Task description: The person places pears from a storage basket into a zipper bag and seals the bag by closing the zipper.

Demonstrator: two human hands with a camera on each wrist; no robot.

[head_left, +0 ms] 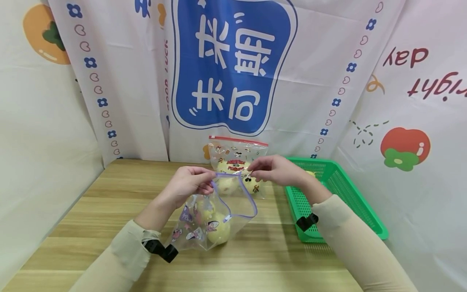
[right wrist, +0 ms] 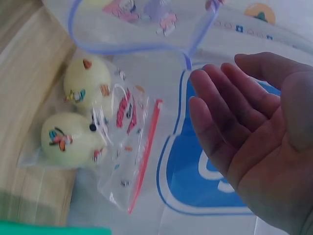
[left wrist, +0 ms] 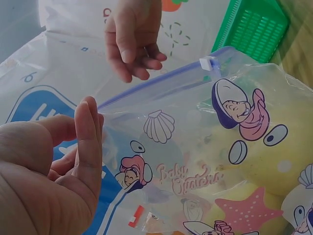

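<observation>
A clear zip bag with a purple zip (head_left: pixel 251 200) hangs open-mouthed over the table, printed with cartoon oysters and a pink starfish (left wrist: pixel 249 213). Round pale-yellow things (head_left: pixel 219 233) lie in its lower part. My left hand (head_left: pixel 191 182) pinches one corner of the mouth between thumb and fingers. On the other side of the mouth is my right hand (head_left: pixel 271 170), its fingers loosely bent and holding nothing; the right wrist view shows the palm (right wrist: pixel 264 142) bare beside the purple zip. Behind stands a second clear bag with a red zip (head_left: pixel 238 140), holding pale-yellow round things (right wrist: pixel 88 81).
At the right of the wooden table (head_left: pixel 95 207) sits a green plastic basket (head_left: pixel 350 202), with something yellow (head_left: pixel 311 173) inside near its far left corner. A printed white cloth (head_left: pixel 313 40) hangs behind the table and at both sides.
</observation>
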